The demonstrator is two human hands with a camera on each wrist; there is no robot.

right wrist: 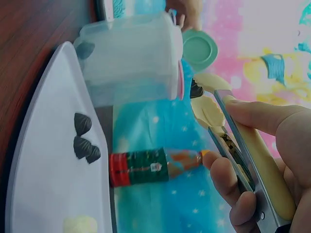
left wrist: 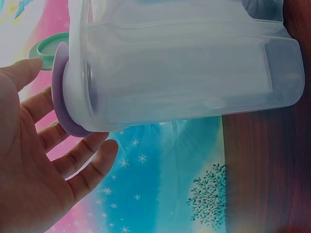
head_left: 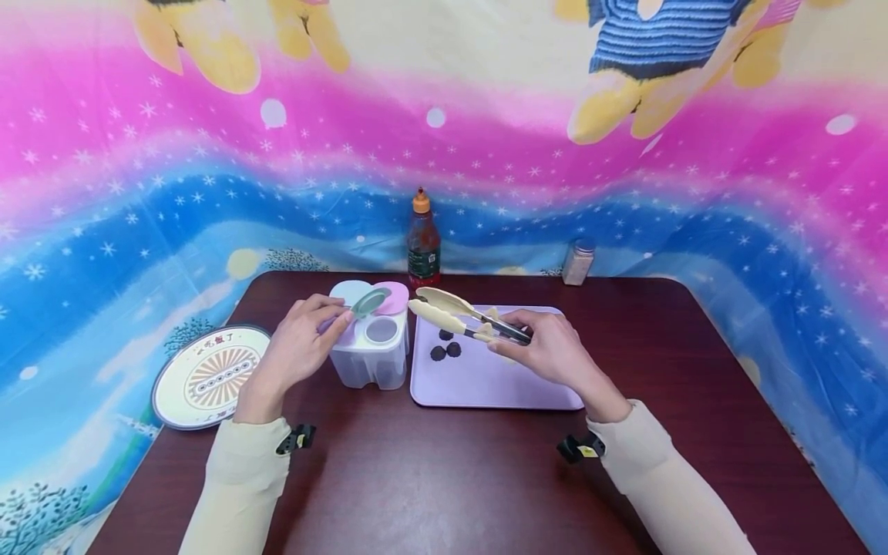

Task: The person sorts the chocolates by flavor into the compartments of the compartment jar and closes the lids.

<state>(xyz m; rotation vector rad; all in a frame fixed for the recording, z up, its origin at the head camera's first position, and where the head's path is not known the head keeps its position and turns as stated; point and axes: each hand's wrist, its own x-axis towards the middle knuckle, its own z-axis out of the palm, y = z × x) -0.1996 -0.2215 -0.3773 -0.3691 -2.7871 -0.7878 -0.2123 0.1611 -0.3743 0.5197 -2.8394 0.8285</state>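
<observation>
My left hand [head_left: 305, 339] pinches the rim of a round green lid [head_left: 371, 302] over the clear container [head_left: 371, 366]. Its other fingers spread beside a purple lid [left wrist: 60, 92] on the container. Light blue [head_left: 350, 291] and pink [head_left: 391, 297] lids cover other compartments; the front right round opening [head_left: 381, 329] is uncovered. My right hand [head_left: 551, 347] grips cream-tipped metal tongs [head_left: 479, 317], raised over the left part of the tray. Between the tong tips is a small black ridged piece [right wrist: 196, 89]. Three similar black pieces [head_left: 445, 351] lie on the lilac tray [head_left: 496, 385].
A sauce bottle [head_left: 423, 247] with an orange cap stands behind the tray, and a small shaker jar [head_left: 578, 262] stands back right. To the left is a patterned oval plate [head_left: 176, 385]. A dark piece [right wrist: 85, 50] shows inside the container. A pale yellow piece [right wrist: 80, 225] lies on the tray.
</observation>
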